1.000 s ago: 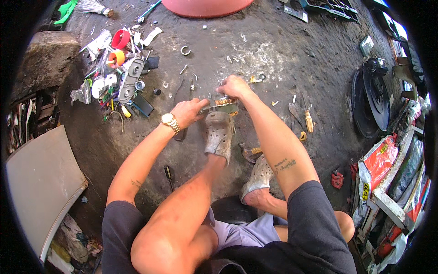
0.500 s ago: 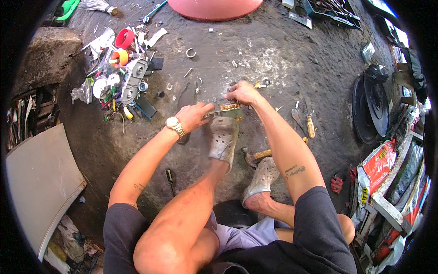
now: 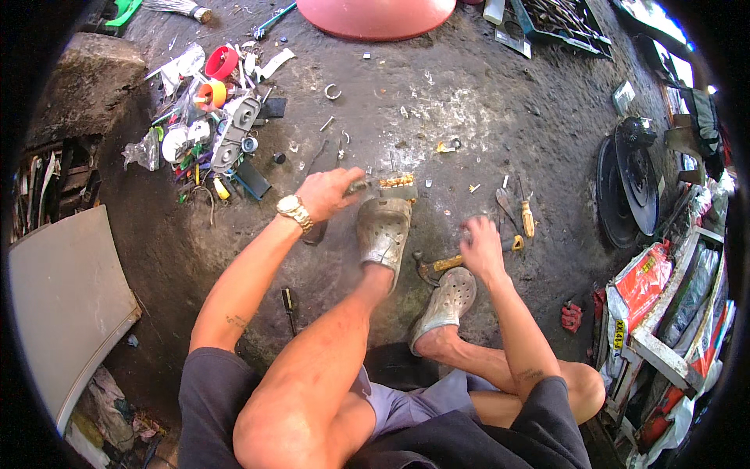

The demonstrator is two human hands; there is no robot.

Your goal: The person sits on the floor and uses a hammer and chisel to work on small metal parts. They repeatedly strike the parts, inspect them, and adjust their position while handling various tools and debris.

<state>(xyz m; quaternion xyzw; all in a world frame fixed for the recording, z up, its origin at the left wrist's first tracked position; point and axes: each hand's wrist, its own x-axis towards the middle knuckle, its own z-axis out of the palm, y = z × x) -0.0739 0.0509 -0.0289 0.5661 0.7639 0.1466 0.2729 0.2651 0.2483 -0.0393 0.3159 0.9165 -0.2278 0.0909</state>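
Note:
My left hand [image 3: 332,194], with a gold watch on the wrist, is closed round a dark metal piece [image 3: 358,186], mostly hidden by the fingers. That piece reaches toward a small block with orange-brown, brassy parts [image 3: 397,181], which lies at the toe of my left clog [image 3: 384,228]. Over the handle of a claw hammer [image 3: 447,264] hovers my right hand [image 3: 483,248], its fingers bent and blurred. Whether it touches the handle I cannot tell. The hammer lies on the ground just beyond my right clog [image 3: 453,298].
Mixed plastic and metal scrap [image 3: 223,133] is heaped at the left. Right of the hammer lie a screwdriver [image 3: 528,219] and a flat pointed blade [image 3: 506,205]. Another screwdriver [image 3: 289,306] is by my left leg. A red basin [image 3: 375,19] stands at the far side.
My right hand has left the brassy block and come back and to the right, over the hammer's handle. My left hand has stayed beside the block.

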